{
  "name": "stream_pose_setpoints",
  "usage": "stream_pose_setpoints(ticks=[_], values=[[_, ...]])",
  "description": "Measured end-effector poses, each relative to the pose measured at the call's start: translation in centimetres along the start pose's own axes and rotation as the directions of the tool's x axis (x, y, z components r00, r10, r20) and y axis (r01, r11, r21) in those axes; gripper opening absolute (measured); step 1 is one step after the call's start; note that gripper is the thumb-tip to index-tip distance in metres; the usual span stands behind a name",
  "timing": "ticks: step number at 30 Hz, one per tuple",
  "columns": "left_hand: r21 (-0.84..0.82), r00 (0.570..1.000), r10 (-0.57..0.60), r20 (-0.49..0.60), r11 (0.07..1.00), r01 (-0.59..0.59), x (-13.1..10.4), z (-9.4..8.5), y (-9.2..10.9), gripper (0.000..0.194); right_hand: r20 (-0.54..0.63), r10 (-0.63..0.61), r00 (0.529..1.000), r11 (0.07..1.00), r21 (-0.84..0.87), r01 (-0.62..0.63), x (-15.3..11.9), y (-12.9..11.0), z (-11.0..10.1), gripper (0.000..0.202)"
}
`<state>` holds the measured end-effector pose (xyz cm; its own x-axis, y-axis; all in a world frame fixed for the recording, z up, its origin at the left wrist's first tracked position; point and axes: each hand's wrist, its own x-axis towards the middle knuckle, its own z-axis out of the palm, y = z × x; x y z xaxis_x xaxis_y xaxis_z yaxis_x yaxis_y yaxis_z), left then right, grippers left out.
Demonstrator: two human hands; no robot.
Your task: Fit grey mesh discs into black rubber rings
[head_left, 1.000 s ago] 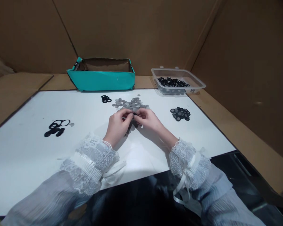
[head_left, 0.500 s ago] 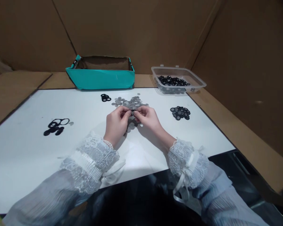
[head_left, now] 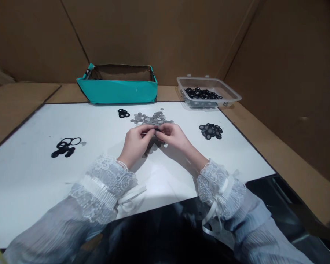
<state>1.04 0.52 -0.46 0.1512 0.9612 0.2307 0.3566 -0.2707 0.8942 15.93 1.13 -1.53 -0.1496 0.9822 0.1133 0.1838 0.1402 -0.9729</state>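
Observation:
Fingertip to fingertip, my left hand (head_left: 137, 143) and my right hand (head_left: 173, 136) pinch a small black ring (head_left: 157, 130) between them. Most of the ring is covered by my fingers, and whether a disc sits in it I cannot tell. Both hands are closed, just above a loose pile of small grey discs (head_left: 151, 119) on the white tabletop (head_left: 104, 128). Part of that pile lies hidden under my hands, with a few discs showing below them.
Several black rings (head_left: 123, 113) lie left of the discs. Further left are larger rings and black pieces (head_left: 63, 149). Black rings with grey centres (head_left: 210, 131) are heaped at right. Behind stand a teal box (head_left: 121, 91) and a clear plastic tub (head_left: 231, 94) of black rings.
Both hands stay over the pile with only a slight shift of the fingers and wrists. The ring is more covered by my fingertips now.

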Motion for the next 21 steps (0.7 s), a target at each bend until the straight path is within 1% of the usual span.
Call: stream_pose_setpoints(ticks=[2, 4, 6, 9, 11, 14, 17, 19, 21], values=[[-0.056, 0.998, -0.054, 0.015, 0.997, 0.055, 0.1, 0.0, -0.1, 0.02, -0.029, -0.025, 0.999, 0.999, -0.046, 0.024, -0.1, -0.2, 0.1, 0.012], [-0.06, 0.998, -0.07, 0.007, 0.996, 0.07, 0.1, 0.0, -0.3, 0.016, -0.066, -0.043, 0.997, 0.997, -0.069, 0.039, -0.2, -0.4, 0.1, 0.011], [-0.028, 0.999, -0.052, -0.007, 0.998, 0.051, 0.2, 0.0, -0.5, 0.014, -0.099, -0.046, 0.994, 0.998, -0.053, 0.041, -0.3, -0.6, 0.0, 0.011], [0.018, 1.0, -0.01, -0.024, 1.0, 0.01, 0.2, 0.0, -0.5, 0.014, -0.108, -0.01, 0.994, 1.0, 0.006, 0.011, -0.3, -0.6, 0.0, 0.011], [0.039, 0.999, 0.007, -0.052, 0.999, -0.005, 0.0, 0.1, -0.3, 0.014, -0.096, 0.018, 0.995, 0.999, 0.031, -0.015, -0.2, -0.5, -0.1, 0.012], [0.082, 0.994, 0.047, -0.1, 0.996, -0.038, -0.3, 0.1, 0.1, 0.017, -0.045, 0.016, 0.999, 1.0, 0.025, -0.015, -0.2, -0.6, -0.1, 0.013], [0.109, 0.994, 0.081, -0.076, 0.991, -0.072, -0.4, 0.1, 0.2, 0.023, 0.033, 0.032, 0.999, 0.999, 0.032, -0.033, -0.2, -0.9, -0.2, 0.012], [0.089, 0.996, 0.069, -0.047, 0.994, -0.065, -0.4, 0.0, 0.1, 0.025, 0.064, 0.068, 0.996, 0.995, 0.065, -0.072, -0.2, -1.1, -0.2, 0.011], [0.038, 0.999, 0.041, -0.03, 0.998, -0.04, -0.2, 0.0, -0.2, 0.026, 0.063, 0.098, 0.993, 0.991, 0.087, -0.103, -0.2, -1.3, -0.2, 0.011]])
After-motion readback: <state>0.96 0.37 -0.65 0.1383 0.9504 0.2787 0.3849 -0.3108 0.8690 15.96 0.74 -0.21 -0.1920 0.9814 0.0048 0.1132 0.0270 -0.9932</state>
